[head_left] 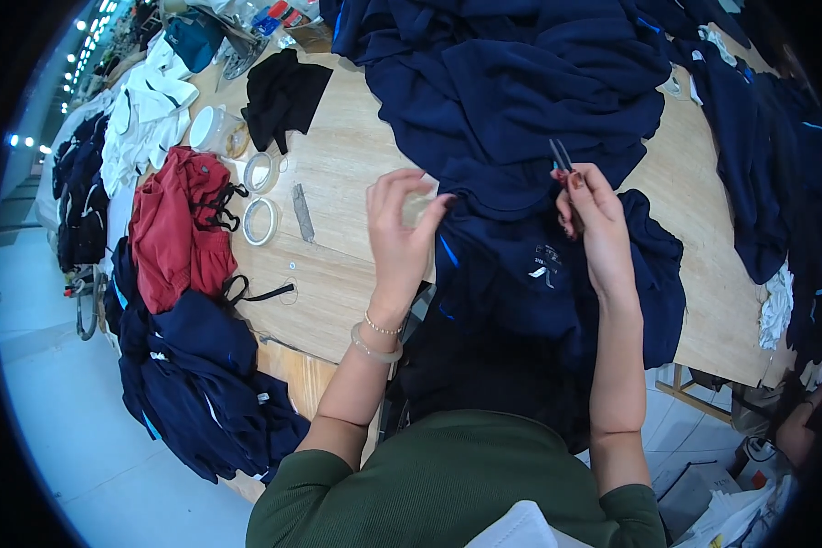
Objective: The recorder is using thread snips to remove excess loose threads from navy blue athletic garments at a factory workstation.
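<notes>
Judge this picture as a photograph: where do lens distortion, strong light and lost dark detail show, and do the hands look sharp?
Head view: fisheye lens leaves black, rounded corners; head view: ceiling lights burn out to white spots at left; head view: folds of the black cloth nearly merge; head view: left hand and right hand have readable outlines, without strong blur.

matt navy cloth garment (516, 239), dark metal-looking tool (560, 155), smooth wooden tabletop (333, 297), glossy plastic tape roll (248, 226)

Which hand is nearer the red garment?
Left. The left hand is to the right of the red garment, apart from it; the right hand is farther right, over navy fabric, holding a dark pronged tool.
</notes>
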`<state>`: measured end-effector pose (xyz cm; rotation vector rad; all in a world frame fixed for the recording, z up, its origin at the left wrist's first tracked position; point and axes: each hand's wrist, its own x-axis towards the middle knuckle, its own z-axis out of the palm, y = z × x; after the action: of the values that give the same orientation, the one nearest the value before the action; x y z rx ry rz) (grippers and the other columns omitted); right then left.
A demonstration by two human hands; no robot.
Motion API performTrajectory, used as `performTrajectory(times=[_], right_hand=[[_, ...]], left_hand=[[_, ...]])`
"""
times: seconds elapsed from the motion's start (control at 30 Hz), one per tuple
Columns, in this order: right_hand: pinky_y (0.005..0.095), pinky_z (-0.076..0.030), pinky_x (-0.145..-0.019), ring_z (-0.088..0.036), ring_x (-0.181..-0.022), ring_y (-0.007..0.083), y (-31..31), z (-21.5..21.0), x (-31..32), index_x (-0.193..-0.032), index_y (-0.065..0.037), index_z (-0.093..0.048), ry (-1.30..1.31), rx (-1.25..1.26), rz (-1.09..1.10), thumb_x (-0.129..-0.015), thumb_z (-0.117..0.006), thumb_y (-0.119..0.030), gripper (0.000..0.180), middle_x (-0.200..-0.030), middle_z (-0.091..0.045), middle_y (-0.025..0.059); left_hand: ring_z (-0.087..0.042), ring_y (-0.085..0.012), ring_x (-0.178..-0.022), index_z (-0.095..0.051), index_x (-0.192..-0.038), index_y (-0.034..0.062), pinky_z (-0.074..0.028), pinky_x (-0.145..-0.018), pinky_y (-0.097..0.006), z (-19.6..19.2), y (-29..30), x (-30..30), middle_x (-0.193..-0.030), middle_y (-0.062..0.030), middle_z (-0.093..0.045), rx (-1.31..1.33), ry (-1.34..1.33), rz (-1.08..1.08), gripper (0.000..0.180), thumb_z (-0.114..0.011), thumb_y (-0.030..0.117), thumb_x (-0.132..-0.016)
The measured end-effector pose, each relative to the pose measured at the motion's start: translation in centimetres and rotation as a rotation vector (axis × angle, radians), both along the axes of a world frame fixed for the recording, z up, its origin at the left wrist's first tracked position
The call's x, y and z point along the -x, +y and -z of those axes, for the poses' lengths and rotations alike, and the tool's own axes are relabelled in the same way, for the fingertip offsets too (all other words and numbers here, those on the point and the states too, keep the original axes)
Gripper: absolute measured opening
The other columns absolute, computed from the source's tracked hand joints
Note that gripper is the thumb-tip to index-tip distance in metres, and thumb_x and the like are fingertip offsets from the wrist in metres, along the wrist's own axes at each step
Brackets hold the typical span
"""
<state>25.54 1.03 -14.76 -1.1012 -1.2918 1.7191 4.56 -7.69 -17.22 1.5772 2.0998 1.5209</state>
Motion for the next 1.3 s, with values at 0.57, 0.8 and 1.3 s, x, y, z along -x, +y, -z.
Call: performTrajectory(times=[0.57, 0.8, 1.3], right_hand=[[0.0174, -0.031, -0.055, -0.04, -0.06, 0.0028, -1.5, 0.3, -5.8, -0.11, -0.004, -0.06, -0.02, -0.024, 0.251, -0.105, -0.046, -0.029, 0.029, -0.07, -0.048, -0.0036], [0.0186, -0.032, -0.059, -0.041, -0.064, 0.005, -1.6, 0.5, -5.9, -0.112, -0.004, -0.057, 0.05, -0.052, 0.274, -0.104, -0.047, -0.025, 0.025, -0.074, -0.049, -0.002], [0.0174, -0.037, -0.057, -0.047, -0.065, 0.0028, -1.8, -0.5, -6.7, -0.112, -0.004, -0.056, 0.024, -0.073, 0.262, -0.094, -0.062, -0.011, 0.02, -0.083, -0.057, -0.0026]], left_hand=[[-0.058, -0.0143, -0.082, -0.064, -0.092, -0.0015, -0.046, -0.075, -0.028, -0.1, 0.1, 1.9, -0.091, -0.0071, -0.066, -0.017, -0.252, 0.061, 0.011, -0.056, 0.004, -0.095], [-0.059, -0.0192, -0.081, -0.064, -0.089, -0.0003, -0.046, -0.069, -0.029, -0.5, 1.0, 0.2, -0.089, -0.0084, -0.061, -0.094, -0.098, 0.011, 0.004, -0.064, -0.002, -0.085], [-0.049, -0.0018, -0.059, -0.069, -0.101, 0.0024, -0.038, -0.051, -0.018, -0.1, -0.7, -11.9, -0.078, 0.0031, -0.06, 0.241, -0.815, 0.369, 0.012, -0.06, 0.001, -0.094]])
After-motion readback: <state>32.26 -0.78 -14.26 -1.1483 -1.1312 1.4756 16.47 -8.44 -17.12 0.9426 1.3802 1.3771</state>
